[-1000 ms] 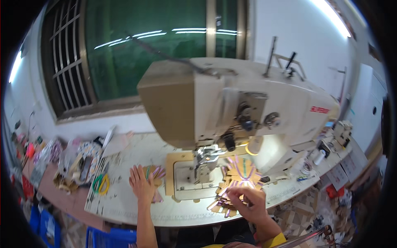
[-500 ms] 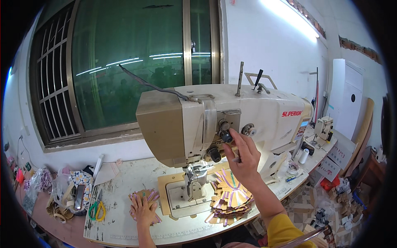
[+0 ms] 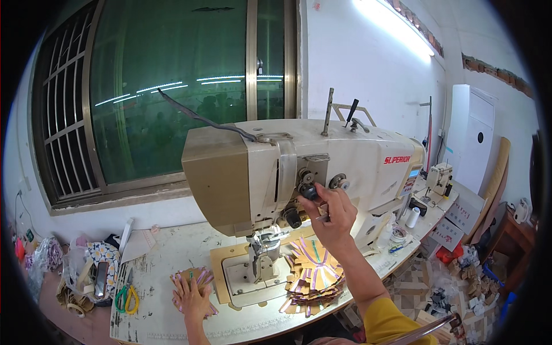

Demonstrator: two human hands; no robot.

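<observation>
My right hand [image 3: 333,218] reaches up to the front of a large beige sewing machine [image 3: 351,155]. Its thumb and fingertips grip a round black tension knob [image 3: 309,191]. A thin metallic item [image 3: 324,218], too small to identify, shows between the lower fingers of that hand. Lower left, my left hand [image 3: 192,300] lies with fingers spread on brown pieces [image 3: 198,275] striped in purple. Between the hands is the needle and presser foot area [image 3: 264,253] over a metal plate. A pile of similar brown striped pieces [image 3: 313,270] sits right of it, below my right forearm.
Green and yellow-handled scissors [image 3: 126,299] lie on the table's left part. Beyond them are a phone [image 3: 102,280], a flowered cloth [image 3: 104,253] and plastic bags. A white thread cone [image 3: 413,217] stands at the right, with a smaller sewing machine [image 3: 439,179] behind.
The view has shifted slightly. My right thumb has moved round to the left side of the knob, and the hand has turned a little. My left hand stays on the brown pieces.
</observation>
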